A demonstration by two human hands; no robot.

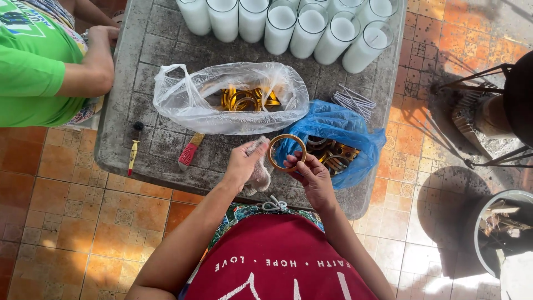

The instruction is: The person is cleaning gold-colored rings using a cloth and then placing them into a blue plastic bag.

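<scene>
two hands up over the near edge of the grey table (166, 33). my right hand (313, 178) is pinched on a gold ring (287, 151), thumb and fingers closed on its lower rim, ring held upright just above the table, right by the blue bag (338, 125). my left hand (241, 164) is closed around a pale rag (260, 176), pressed up to the ring's left side. i judge the step as wiping the ring; next move looks like turning it in the fingers so the rag reaches the rest of the rim.

hard to read: more gold rings in the blue bag and the clear bag (230, 97), count unclear through plastic. white candle glasses (311, 25) cut off at top. a person in green (33, 61) at left, mostly out of frame. rag half hidden in the palm.
</scene>
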